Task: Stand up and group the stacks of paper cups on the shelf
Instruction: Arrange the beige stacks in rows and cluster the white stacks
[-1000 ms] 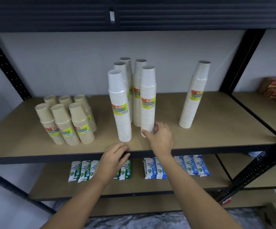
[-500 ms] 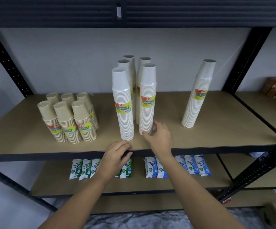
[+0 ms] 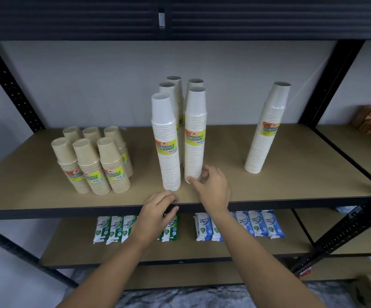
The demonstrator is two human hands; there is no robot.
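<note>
While upright on the shelf (image 3: 291, 185), white cup stack (image 3: 194, 141), base in grasp of right hand (image 3: 213, 190).

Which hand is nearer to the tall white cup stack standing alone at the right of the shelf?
Right. The right hand holds the base of a grouped stack, left of the lone stack; the left hand rests on the shelf edge, farther left.
</note>
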